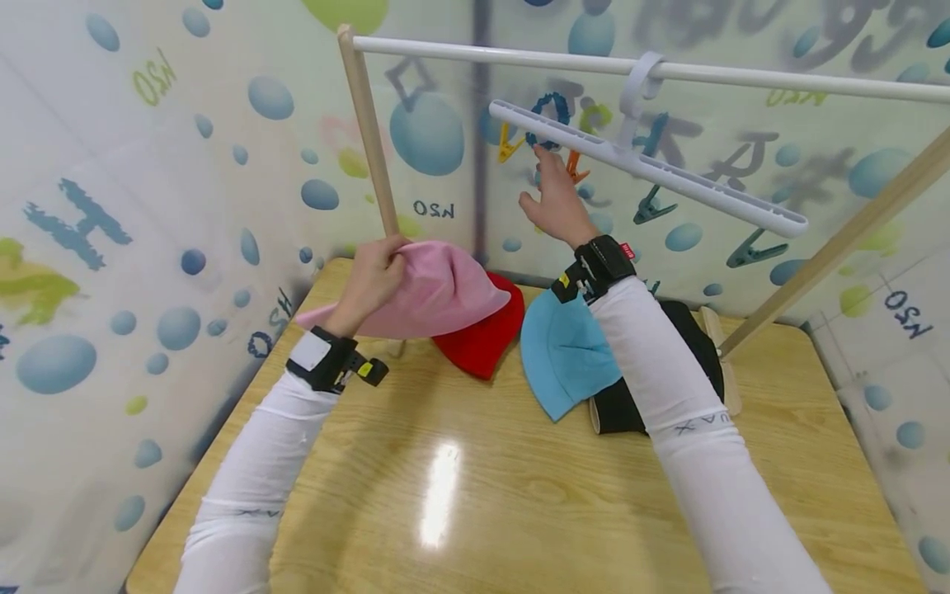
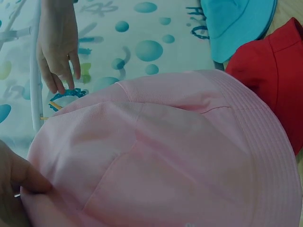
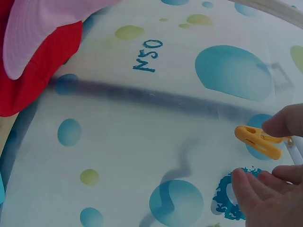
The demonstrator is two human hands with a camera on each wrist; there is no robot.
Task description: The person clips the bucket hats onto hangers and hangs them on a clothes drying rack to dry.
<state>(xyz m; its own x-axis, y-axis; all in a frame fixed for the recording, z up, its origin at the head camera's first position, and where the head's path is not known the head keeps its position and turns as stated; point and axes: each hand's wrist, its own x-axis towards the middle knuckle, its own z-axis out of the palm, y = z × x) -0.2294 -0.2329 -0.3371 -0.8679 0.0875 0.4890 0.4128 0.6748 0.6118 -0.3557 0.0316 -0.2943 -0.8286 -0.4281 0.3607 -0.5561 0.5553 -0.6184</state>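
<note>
A pink bucket hat point(image 1: 445, 289) is pinched at its crown by my left hand point(image 1: 374, 276), held up over the table's back left. In the left wrist view the pink hat point(image 2: 165, 156) fills most of the picture, thumb pressed into the cloth. My right hand point(image 1: 557, 194) is raised under the white hanger point(image 1: 638, 161), fingers apart and holding nothing. Closest to it hangs a yellow clip point(image 1: 508, 144). From the right wrist, the thumb lies beside or against the yellow clip point(image 3: 258, 141); whether they touch I cannot tell. An orange clip point(image 1: 576, 167) is partly behind the right hand.
The hanger hooks over a white rail point(image 1: 505, 56) between wooden posts point(image 1: 371, 136). Dark green clips point(image 1: 653, 206) hang along its right half. On the table point(image 1: 512, 503) lie a red hat point(image 1: 482, 338), a light blue hat point(image 1: 564, 355) and a black hat point(image 1: 619, 412), partly covered by the right arm.
</note>
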